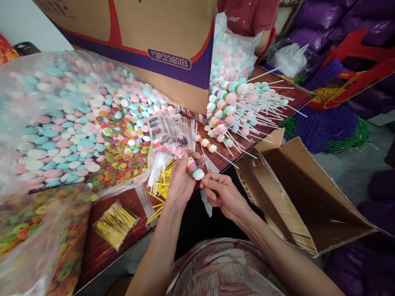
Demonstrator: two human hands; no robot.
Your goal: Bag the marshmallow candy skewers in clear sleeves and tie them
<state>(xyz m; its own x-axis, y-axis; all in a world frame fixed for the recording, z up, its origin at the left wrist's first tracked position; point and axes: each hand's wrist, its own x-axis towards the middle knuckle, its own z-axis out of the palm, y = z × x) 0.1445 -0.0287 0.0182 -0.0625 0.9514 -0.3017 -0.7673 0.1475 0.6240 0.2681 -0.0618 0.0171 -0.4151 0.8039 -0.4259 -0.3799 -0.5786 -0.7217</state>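
My left hand (180,181) is closed around a marshmallow skewer (198,174), whose blue and white pieces show at the near end. A printed pink wrapper (191,165) appears to cover its upper part. At that near end, the thumb and fingers of my right hand (220,192) are pinched together; the stick itself is hidden between them. Just beyond my left hand lie printed clear bags (168,131), white sticks (157,168) and gold twist ties (165,179). A marshmallow skewer (207,144) with its white stick rests on the table past my fingers.
Loose pastel marshmallows (61,144) and gummy rings (123,164) spread over plastic at left. A large carton (138,41) stands behind. Finished skewers (234,107) pile up at right. Packed gold ties (115,224) lie near. An opened box (305,193) sits right; a person (247,16) is opposite.
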